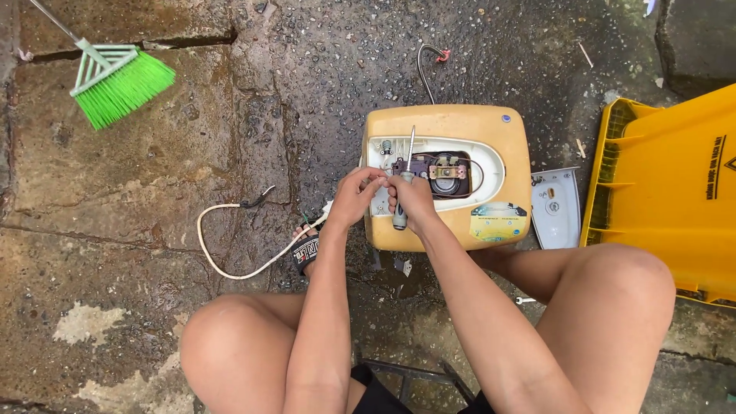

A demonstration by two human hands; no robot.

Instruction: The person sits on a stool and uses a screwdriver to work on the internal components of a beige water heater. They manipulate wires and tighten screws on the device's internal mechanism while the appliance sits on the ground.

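Note:
A yellow box-shaped water heater [491, 130] lies on the wet stone floor with its cover off, showing a white cavity with a dark thermostat part and wires [443, 170]. My right hand [412, 201] grips a screwdriver [409, 157] by its grey handle, with the metal shaft pointing up into the cavity. My left hand [355, 196] pinches something small at the cavity's left edge, right beside the screwdriver; what it pinches is too small to tell. Both hands touch each other over the heater's lower left corner.
A white power cord [230, 253] loops on the floor to the left. The white cover plate [556, 208] lies right of the heater, beside a large yellow bin [675, 192]. A green broom [119, 80] lies at the upper left, and a curved metal hose [426, 65] behind the heater. My bare knees frame the bottom.

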